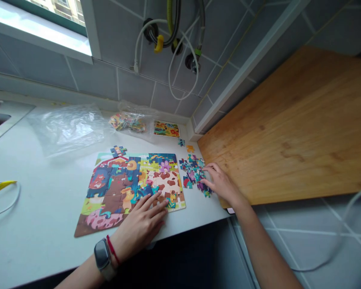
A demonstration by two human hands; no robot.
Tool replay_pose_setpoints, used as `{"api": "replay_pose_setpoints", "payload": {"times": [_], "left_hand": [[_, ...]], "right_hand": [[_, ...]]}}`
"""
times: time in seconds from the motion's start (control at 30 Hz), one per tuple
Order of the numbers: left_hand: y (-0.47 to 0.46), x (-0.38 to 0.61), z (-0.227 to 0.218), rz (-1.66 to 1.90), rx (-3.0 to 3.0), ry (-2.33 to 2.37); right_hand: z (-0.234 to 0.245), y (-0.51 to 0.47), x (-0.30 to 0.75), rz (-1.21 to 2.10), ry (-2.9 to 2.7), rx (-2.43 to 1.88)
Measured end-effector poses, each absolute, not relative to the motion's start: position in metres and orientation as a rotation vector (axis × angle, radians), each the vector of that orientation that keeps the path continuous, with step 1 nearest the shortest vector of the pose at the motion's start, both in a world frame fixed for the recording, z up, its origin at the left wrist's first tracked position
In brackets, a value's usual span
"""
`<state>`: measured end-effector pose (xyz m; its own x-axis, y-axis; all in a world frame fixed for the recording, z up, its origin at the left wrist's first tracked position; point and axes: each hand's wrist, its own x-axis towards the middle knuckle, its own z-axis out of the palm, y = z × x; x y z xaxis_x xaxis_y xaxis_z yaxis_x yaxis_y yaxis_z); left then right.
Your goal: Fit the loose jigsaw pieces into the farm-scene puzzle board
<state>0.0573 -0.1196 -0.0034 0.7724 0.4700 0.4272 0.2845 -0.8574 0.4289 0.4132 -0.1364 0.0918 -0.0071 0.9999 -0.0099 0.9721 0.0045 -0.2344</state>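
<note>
Left hand (144, 224) flat, fingers spread, pressing lower right corner of part-built jigsaw puzzle (132, 184) on tabletop (42, 192); grips nothing. Right hand (221, 182) loosely open, fingertips on loose pieces (194, 172) just right of puzzle; cannot tell whether piece pinched, fingers too small. Wooden board (289, 128) beside right hand. Clear plastic bag (69, 126) beyond left hand.

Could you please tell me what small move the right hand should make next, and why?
Probably pinch one piece out of the loose pile: the right hand already has its fingertips on those pieces, while the left hand lies flat on the puzzle, holding it down.
</note>
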Motion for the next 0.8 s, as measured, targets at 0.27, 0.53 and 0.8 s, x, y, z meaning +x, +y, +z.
{"api": "replay_pose_setpoints", "payload": {"times": [0.27,0.53,0.8], "left_hand": [[-0.118,0.057,0.001,0.75,2.589,0.569],[-0.118,0.057,0.001,0.743,2.572,0.59],[-0.118,0.057,0.003,0.754,2.569,0.58]], "right_hand": [[0.062,-0.128,0.422,0.464,-2.156,-2.096],[0.064,-0.103,0.43,0.263,-2.087,-2.029],[0.069,-0.118,0.414,0.143,-2.054,-2.088]]}}
